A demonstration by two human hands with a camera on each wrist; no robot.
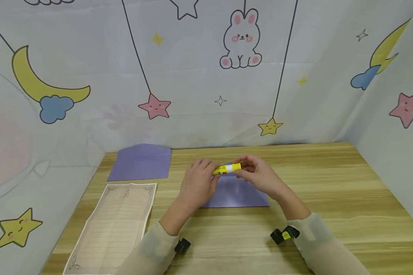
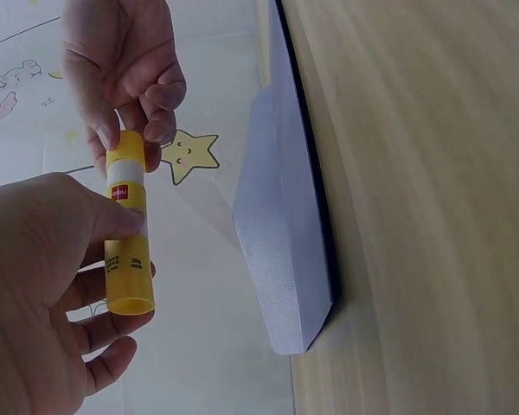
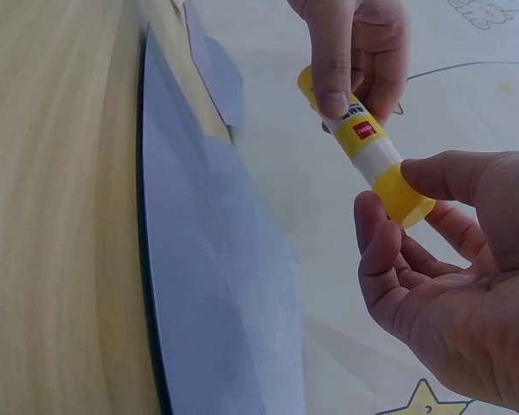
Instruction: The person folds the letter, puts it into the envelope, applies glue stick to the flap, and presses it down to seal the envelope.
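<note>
A yellow glue stick [image 1: 223, 169] with a white band is held above a purple envelope [image 1: 241, 194] on the table. My left hand [image 1: 199, 181] grips its barrel, thumb on one side and fingers curled behind, as the left wrist view shows. With thumb and fingertips, my right hand [image 1: 259, 175] pinches the yellow end [image 3: 404, 197] beyond the white band. In the right wrist view the envelope [image 3: 208, 242] lies beneath the hands with its flap spread away from the body. Part of the flap is hidden behind the hands in the head view.
A second purple envelope [image 1: 141, 164] lies at the table's back left. In front of it is a lined sheet of letter paper [image 1: 115, 225] with an ornate border, partly covered by the left sleeve. A printed white curtain [image 1: 199, 76] hangs behind the wooden table [image 1: 330, 191].
</note>
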